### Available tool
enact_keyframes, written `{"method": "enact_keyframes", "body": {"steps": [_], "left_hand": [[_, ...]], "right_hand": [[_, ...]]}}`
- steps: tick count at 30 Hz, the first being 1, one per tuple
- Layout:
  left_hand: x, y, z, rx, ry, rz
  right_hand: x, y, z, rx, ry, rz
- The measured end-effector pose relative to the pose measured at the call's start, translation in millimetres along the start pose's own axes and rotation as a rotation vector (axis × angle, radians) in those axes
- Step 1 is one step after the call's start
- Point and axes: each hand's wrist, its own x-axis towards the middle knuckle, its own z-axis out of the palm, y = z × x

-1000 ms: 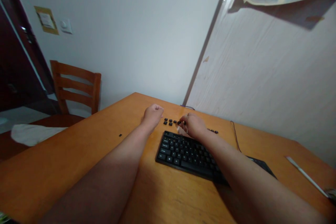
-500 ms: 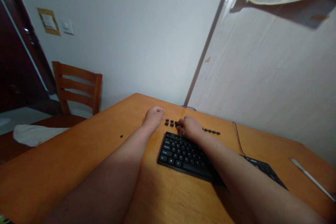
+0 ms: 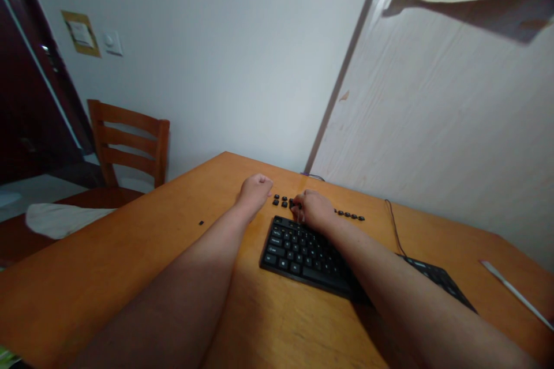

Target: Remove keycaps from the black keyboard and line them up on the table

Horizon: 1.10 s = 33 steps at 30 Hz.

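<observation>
My left hand (image 3: pixel 256 189) rests on the table with its fingers curled closed; what they may hold is hidden. Just right of it lie small black keycaps (image 3: pixel 276 202) in two short rows. My right hand (image 3: pixel 315 209) is bent down over these rows, fingertips closed at a black keycap (image 3: pixel 292 203). Behind that hand, more keycaps (image 3: pixel 347 215) continue in a line to the right. A black keyboard (image 3: pixel 303 277) lies below my right hand; my right forearm crosses over it and hides its middle. Along its top edge, some key places are hard to make out.
A single keycap (image 3: pixel 201 222) lies apart on the left of the wooden table (image 3: pixel 142 259). A cable (image 3: pixel 393 230) runs back from the keyboard. On the right lies a thin white stick-like tool (image 3: pixel 515 293). A wooden chair (image 3: pixel 130 141) with a white cloth (image 3: pixel 64 220) stands left.
The view has shifted very slightly. Both hands stay in nearly the same place, and the keycaps and keyboard show no visible move.
</observation>
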Motion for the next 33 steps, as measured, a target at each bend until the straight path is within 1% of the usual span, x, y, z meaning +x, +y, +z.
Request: {"method": "enact_keyframes", "body": {"steps": [4, 8, 14, 19, 22, 25, 28, 29, 31, 33], "left_hand": [[1.3, -2.5, 0.5, -0.001, 0.001, 0.025], [2.3, -3.1, 0.9, 0.005, 0.001, 0.024], [2.7, -3.5, 1.1, 0.007, 0.008, 0.032], [5.5, -5.8, 1.4, 0.012, 0.003, 0.043], [6.6, -7.2, 2.7, 0.005, -0.007, 0.064], [6.0, -7.7, 4.7, 0.007, -0.006, 0.07], [5.0, -7.3, 7.1, 0.009, -0.002, 0.071], [4.7, -7.1, 7.9, 0.007, -0.004, 0.076], [4.4, -6.3, 9.2, -0.005, -0.009, 0.088], [4.1, -5.4, 9.8, -0.016, -0.014, 0.095]], "right_hand": [[-0.6, -0.4, -0.9, -0.01, -0.008, -0.003], [0.2, -0.5, -1.2, -0.017, -0.037, 0.012], [-2.0, -2.5, -3.9, -0.013, -0.042, 0.018], [-8.2, 3.1, -12.0, 0.098, 0.037, 0.069], [-13.3, 10.3, -19.1, 0.267, 0.103, 0.075], [-21.7, 14.4, -27.7, 0.538, 0.178, 0.05], [-34.7, 10.9, -37.0, 0.827, 0.242, 0.133], [-39.6, 8.3, -39.6, 0.909, 0.217, 0.162], [-48.9, 2.5, -43.0, 1.085, 0.127, 0.212], [-56.4, -2.0, -44.0, 1.22, 0.09, 0.229]]}}
